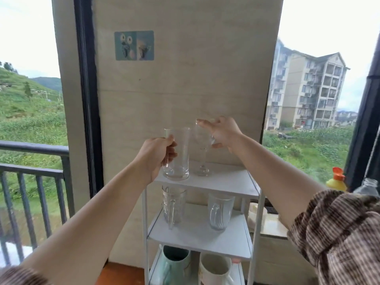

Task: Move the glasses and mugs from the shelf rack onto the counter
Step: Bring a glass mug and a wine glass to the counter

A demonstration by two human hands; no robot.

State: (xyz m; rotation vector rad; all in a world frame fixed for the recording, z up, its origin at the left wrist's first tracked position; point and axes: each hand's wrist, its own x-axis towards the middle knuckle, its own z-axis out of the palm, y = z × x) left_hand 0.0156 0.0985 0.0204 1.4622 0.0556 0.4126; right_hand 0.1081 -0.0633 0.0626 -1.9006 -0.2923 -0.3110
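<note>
A pale, faintly streaked wall panel stands between two big windows, with green hillside, a dark railing point(33, 149) and an apartment block point(308, 91) outside. Against that panel is the shelf rack point(260, 212), thin white metal with three flat white shelves.

On the rack's top shelf, at the front left corner, a tall straight-sided clear glass point(180, 159) stands upright, long axis vertical, mouth up. The left hand point(157, 156) wraps it from the left, its grip curled round the wall at mid-height. Just right of it on the same shelf is a stemmed glass point(202, 170), also upright on its round foot, its bowl blurred. The right hand point(224, 133) brackets that bowl, fingers stretched over the rim and thumb low. The grip is spread wide, and I cannot tell whether it presses the glass.

On the rack's middle shelf are two clear glass mugs, both upright with handles facing the front: a ribbed one point(173, 204) on the left and a smoother one point(220, 210) on the right. On the bottom shelf sit a pale green ceramic mug point(174, 262) and a white one point(214, 268), mouths up.

Right of the rack is the glossy bench point(271, 225), with a yellow bottle point(336, 183) with an orange cap and a clear bottle point(368, 189) further along. A brown ribbed sleeve point(337, 229) covers the right arm.
</note>
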